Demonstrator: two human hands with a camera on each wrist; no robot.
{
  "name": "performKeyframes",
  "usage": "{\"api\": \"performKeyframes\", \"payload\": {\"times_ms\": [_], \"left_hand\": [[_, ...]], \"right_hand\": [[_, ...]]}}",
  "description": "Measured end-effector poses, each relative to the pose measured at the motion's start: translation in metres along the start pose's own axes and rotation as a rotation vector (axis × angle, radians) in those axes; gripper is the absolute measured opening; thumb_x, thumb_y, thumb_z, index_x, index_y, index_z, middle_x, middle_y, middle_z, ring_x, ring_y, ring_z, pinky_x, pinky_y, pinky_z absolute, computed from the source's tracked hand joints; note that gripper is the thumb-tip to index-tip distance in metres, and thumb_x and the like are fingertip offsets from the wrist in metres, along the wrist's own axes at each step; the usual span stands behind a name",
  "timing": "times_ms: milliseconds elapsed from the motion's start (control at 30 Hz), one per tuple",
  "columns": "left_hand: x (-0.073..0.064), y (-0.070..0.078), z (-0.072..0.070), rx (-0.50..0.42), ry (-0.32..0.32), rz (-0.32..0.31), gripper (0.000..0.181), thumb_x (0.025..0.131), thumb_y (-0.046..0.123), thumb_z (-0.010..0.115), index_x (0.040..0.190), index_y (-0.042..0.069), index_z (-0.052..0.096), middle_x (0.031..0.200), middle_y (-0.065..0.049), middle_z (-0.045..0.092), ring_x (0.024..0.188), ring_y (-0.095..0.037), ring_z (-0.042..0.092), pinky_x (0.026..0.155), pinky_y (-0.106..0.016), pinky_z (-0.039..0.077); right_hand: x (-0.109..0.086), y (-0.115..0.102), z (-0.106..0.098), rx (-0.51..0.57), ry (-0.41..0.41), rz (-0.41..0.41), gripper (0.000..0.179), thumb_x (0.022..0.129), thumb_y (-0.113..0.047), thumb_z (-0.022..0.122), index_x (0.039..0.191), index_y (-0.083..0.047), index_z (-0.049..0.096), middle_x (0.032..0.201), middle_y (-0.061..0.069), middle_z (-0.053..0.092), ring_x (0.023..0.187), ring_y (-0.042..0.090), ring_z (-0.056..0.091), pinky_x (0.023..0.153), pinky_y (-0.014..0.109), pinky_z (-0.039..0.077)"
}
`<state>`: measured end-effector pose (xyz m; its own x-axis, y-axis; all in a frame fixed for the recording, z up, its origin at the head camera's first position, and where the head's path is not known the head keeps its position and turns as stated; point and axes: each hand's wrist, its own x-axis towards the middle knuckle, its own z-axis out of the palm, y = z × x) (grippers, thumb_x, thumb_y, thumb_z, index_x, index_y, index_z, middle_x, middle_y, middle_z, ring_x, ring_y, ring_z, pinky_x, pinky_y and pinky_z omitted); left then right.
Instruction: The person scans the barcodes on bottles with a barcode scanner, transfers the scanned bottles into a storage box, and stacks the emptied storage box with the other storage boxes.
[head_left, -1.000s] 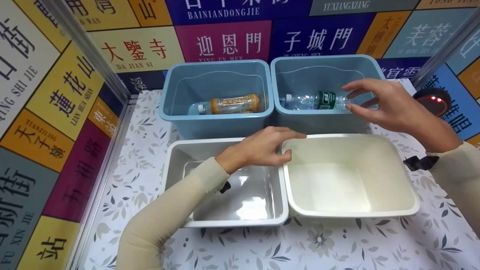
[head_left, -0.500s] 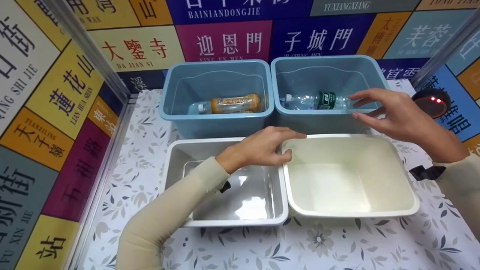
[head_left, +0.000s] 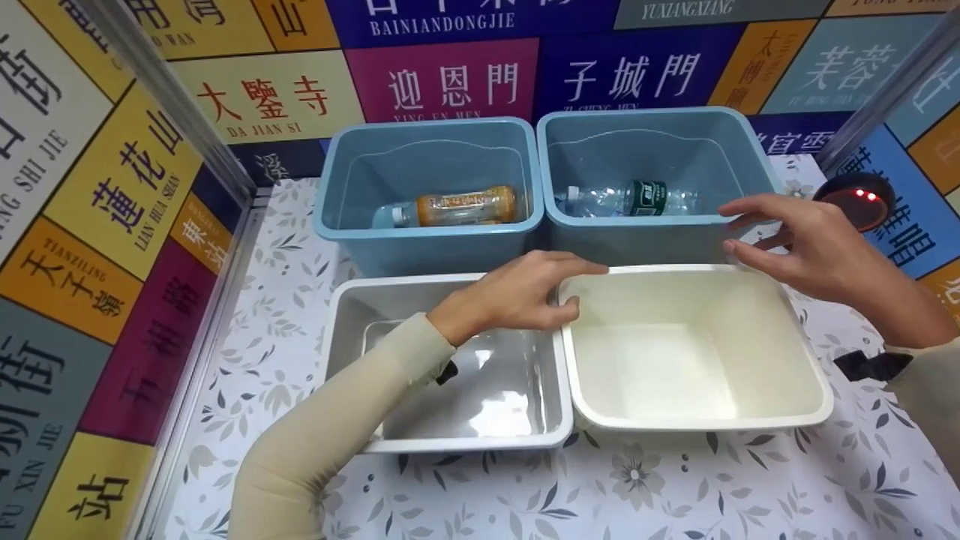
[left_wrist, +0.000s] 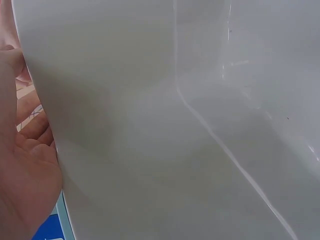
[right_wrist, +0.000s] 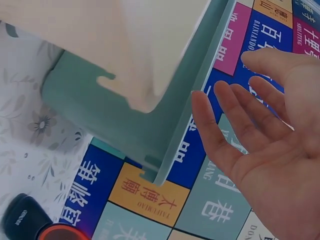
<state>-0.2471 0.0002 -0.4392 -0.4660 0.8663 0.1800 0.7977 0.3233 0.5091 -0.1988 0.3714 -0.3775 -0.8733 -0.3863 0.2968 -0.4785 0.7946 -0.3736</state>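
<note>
In the head view my left hand (head_left: pixel 525 292) is at the corner where the grey-white bin (head_left: pixel 450 444) and the cream bin (head_left: pixel 705 427) meet, its index finger along the cream bin's back rim and its thumb near the side rim. The left wrist view shows its palm beside a pale bin wall (left_wrist: pixel 120 120); some fingers are hidden. My right hand (head_left: pixel 817 240) hovers near the front right corner of the right blue bin (head_left: pixel 637 221), fingers spread and holding nothing. A clear plastic bottle (head_left: pixel 611 201) with a green label lies in that bin.
In the left blue bin (head_left: pixel 435 234) lies an orange-labelled bottle (head_left: pixel 469 206). A dark round device (head_left: pixel 856 201) with red lights stands at the right. Printed panels (head_left: pixel 450 82) close off the back and left; a floral cloth (head_left: pixel 630 487) covers the table.
My right hand has drawn back from the green-labelled bottle, moving right and toward me. The left hand keeps its place, and both bottles stay where they lay.
</note>
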Motion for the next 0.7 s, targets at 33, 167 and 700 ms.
{"api": "performKeyframes", "payload": {"times_ms": [33,167,700], "left_hand": [[0.000,0.000,0.001,-0.001,-0.002,-0.003,0.053,0.094,0.030,0.050,0.147,0.024,0.053,0.144,0.006,0.059,0.121,-0.006,0.059,0.104,-0.026,0.049],[-0.001,0.000,0.001,0.004,-0.004,-0.012,0.054,0.094,0.030,0.050,0.147,0.024,0.052,0.144,0.006,0.058,0.120,-0.007,0.059,0.105,-0.027,0.049],[0.003,0.010,0.007,0.076,0.061,-0.011,0.055,0.089,0.017,0.049,0.143,0.018,0.058,0.134,-0.002,0.065,0.097,-0.008,0.061,0.082,-0.025,0.053]], "right_hand": [[-0.003,0.000,0.001,-0.004,0.002,0.006,0.049,0.088,-0.016,0.076,0.134,-0.023,0.063,0.125,0.004,0.070,0.103,-0.017,0.057,0.075,0.000,0.045],[-0.012,0.001,0.002,-0.015,0.012,0.030,0.048,0.087,-0.016,0.076,0.134,-0.019,0.064,0.125,0.005,0.069,0.103,-0.023,0.050,0.075,-0.001,0.044],[-0.046,0.009,0.002,-0.011,0.009,0.109,0.047,0.087,-0.016,0.077,0.132,-0.019,0.065,0.127,0.005,0.068,0.103,-0.025,0.049,0.073,-0.003,0.042]]}}
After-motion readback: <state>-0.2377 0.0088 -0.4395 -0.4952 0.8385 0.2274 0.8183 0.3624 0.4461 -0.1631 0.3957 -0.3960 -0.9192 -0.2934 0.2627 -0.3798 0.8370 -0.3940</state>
